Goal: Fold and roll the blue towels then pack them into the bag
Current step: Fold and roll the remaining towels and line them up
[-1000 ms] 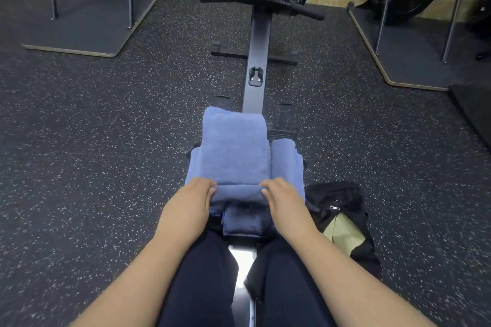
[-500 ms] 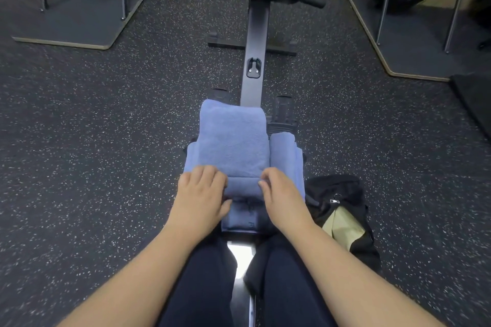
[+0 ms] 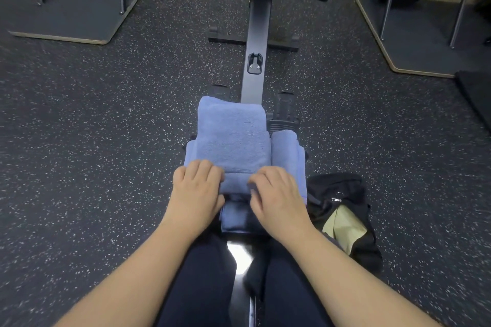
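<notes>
Head view showed that both hands had moved forward over the near edge of the folded towel (image 3: 232, 141), turning it into a first roll; a second before they only pinched that edge. The left hand (image 3: 196, 191) and the right hand (image 3: 276, 194) lay with curled fingers pressing on the roll, so I judged the rolling as just started. I counted one finished roll (image 3: 285, 151) beside it, more blue cloth under it, and one bag (image 3: 342, 210) on the floor.
</notes>
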